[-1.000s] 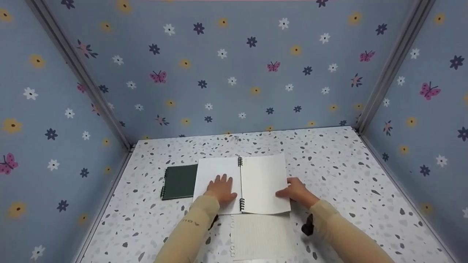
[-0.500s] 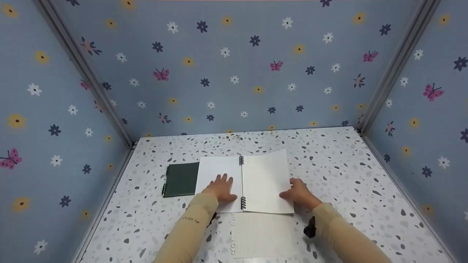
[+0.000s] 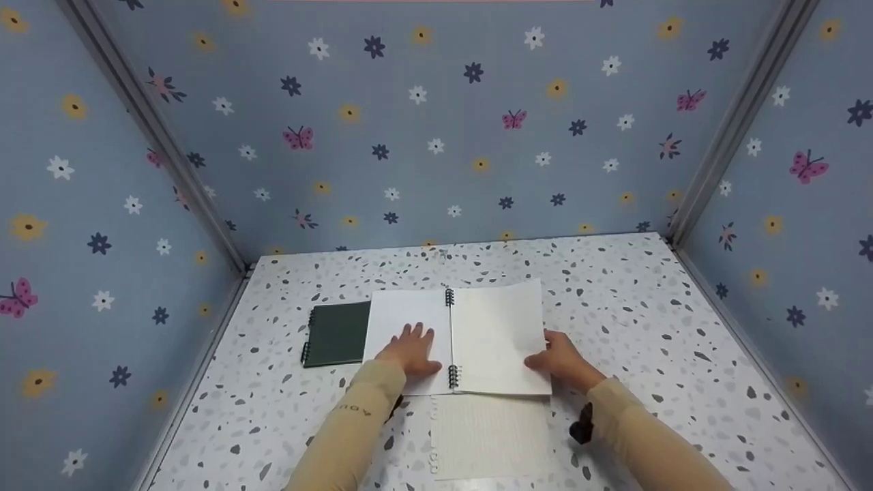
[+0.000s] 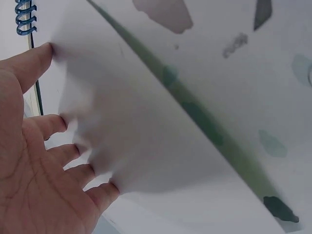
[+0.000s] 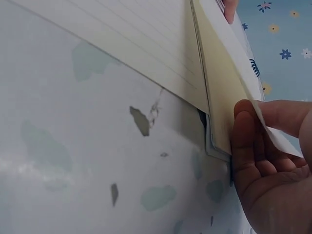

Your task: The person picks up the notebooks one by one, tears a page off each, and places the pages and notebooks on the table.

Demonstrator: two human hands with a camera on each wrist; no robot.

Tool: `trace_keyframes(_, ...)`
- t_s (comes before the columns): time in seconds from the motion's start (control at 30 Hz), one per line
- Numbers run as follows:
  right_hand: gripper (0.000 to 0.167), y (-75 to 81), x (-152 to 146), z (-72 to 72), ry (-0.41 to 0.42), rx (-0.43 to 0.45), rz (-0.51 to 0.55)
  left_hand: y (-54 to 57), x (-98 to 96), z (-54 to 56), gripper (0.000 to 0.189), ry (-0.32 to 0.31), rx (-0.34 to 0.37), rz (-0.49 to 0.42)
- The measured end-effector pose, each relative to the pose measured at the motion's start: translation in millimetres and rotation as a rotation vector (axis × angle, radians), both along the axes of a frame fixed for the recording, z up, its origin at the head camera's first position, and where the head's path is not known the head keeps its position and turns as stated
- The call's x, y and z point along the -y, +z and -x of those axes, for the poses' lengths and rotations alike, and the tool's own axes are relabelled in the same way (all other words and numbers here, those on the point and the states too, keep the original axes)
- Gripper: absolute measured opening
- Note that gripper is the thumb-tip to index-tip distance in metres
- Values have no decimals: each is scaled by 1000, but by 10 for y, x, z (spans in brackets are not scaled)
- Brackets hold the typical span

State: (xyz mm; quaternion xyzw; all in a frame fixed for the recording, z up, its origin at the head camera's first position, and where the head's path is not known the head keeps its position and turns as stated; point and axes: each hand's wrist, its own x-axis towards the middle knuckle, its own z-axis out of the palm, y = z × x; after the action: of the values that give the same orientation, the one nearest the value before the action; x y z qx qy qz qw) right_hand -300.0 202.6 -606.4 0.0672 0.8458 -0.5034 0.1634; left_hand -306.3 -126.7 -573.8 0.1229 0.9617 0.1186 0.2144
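A spiral notebook [image 3: 496, 334] lies spread on the speckled table, its black rings running up the middle. My left hand [image 3: 410, 353] rests on its left page with fingers spread; in the left wrist view the fingertips press the white page [image 4: 146, 141]. At the right edge, my right hand [image 3: 560, 358] pinches a page between thumb and index finger. The right wrist view shows that page [image 5: 234, 53] raised a little from the stack of sheets [image 5: 217, 97] beneath, with the other fingers curled under it.
A dark green spiral notebook [image 3: 337, 334] lies at the left, partly under the open one. A loose lined sheet [image 3: 491, 436] with a torn ring edge lies in front. Flower-patterned walls [image 3: 436, 136] enclose the table [image 3: 614, 286] at the back and sides.
My right hand has shifted slightly right with the page edge, whose upper right corner now sits a little farther right. My left hand stays on the left page.
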Motion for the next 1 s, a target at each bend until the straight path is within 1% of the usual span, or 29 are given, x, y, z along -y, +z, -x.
trace_keyframes(0.13, 64, -21, -42, -10, -16, -24, 119, -2, 7, 16, 83, 0, -3, 0)
trace_keyframes(0.2, 63, -27, -85, -4, -16, -33, 129, -3, 6, 21, 84, 0, -2, -4)
trace_keyframes(0.27, 62, -21, -134, -4, -21, -31, 99, -11, 4, 22, 85, 1, 4, -3)
trace_keyframes(0.37, 62, -7, -209, 3, -9, -45, -3, -30, 3, 20, 85, 5, 10, 2)
trace_keyframes(0.43, 62, 4, -259, 1, 6, -56, -37, -43, 0, 20, 85, 4, 7, 0)
trace_keyframes(0.57, 60, 51, -341, 3, 24, -52, -59, -48, -5, 7, 84, 1, -1, -11)
trace_keyframes(0.77, 57, 148, -415, 22, -30, -23, -111, -37, 4, -28, 84, 6, -17, -29)
trace_keyframes(0.87, 56, 170, -478, 34, -41, -28, -118, -64, 14, -31, 83, 18, -24, -47)
trace_keyframes(1.0, 61, 234, -641, 54, -51, -17, -122, -115, 31, -37, 84, 38, -44, -64)
